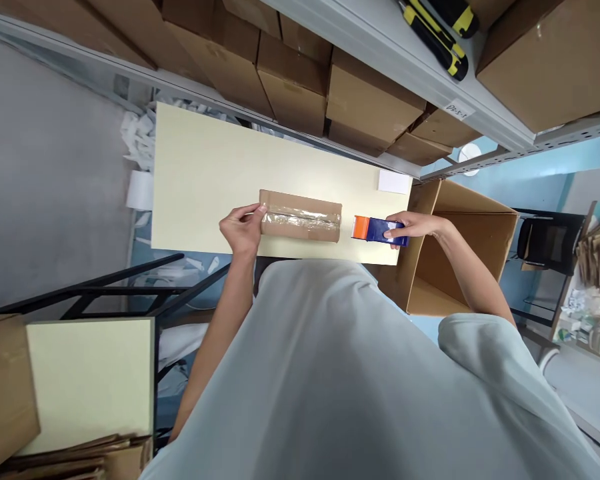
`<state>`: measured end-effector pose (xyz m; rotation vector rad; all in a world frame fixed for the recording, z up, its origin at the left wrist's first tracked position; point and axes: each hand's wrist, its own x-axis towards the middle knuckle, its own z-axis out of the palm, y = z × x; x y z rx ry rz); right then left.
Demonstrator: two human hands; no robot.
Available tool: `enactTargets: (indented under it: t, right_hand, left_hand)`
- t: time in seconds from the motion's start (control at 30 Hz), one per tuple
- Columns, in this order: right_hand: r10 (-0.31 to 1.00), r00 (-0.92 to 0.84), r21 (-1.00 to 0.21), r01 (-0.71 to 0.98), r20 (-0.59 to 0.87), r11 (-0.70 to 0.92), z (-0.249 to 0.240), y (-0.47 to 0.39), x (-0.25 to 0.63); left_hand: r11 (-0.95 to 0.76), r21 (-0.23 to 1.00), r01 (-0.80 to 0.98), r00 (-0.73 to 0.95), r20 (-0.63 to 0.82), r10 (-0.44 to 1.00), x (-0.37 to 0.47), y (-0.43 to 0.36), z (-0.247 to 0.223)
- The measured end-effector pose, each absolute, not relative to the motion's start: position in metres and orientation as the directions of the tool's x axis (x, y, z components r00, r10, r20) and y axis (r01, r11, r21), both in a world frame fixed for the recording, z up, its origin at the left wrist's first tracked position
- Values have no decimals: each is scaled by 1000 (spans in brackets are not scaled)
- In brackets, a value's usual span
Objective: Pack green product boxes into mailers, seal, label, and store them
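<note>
A small brown cardboard box (pixel 300 230) lies lengthwise on a pale yellow tabletop (pixel 205 173), with shiny clear tape along its top seam. At its left end, my left hand (pixel 244 225) grips the upper corner, thumb on top and fingers against the side. To the right of the box, a short gap away, my right hand (pixel 405 225) is closed around a dark blue, block-shaped object with an orange end (pixel 373 229). That object is low over the tabletop or resting on it; I cannot tell which. Its exact kind does not show.
A white paper slip (pixel 394 181) lies at the tabletop's right corner. Beyond stands a large open carton (pixel 460 253). Shelves packed with cardboard boxes (pixel 365 100) overhang the back, with yellow-and-black utility knives (pixel 435 37) above. Black metal bars (pixel 115 290) are at lower left.
</note>
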<state>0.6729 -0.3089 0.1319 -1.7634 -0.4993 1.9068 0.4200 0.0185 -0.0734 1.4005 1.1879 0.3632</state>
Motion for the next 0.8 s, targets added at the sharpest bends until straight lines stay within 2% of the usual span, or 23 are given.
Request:
enactTargets:
  t: [0.2,0.37,0.53,0.73,0.8]
  right_hand:
    - [548,2,-548,-6,-836,-836,105,-318,680]
    - [440,161,-415,172,-883,-894,78,-313,670]
    - [410,365,-247,418,-836,-874,68,-298,642]
    - [371,498,-171,401,-784,-900,47,-281,598]
    - [402,504,-223,378,-765,-899,36,-278,588]
  left_hand:
    - [218,872,439,426,-415,804,424,16,-72]
    - [237,861,450,398,-430,811,427,15,-69]
    - [231,848,478,396,-442,805,426,17,-76]
    - [126,869,479,436,-359,825,421,13,-84]
    - [83,864,497,438,-332,836,421,11,-82]
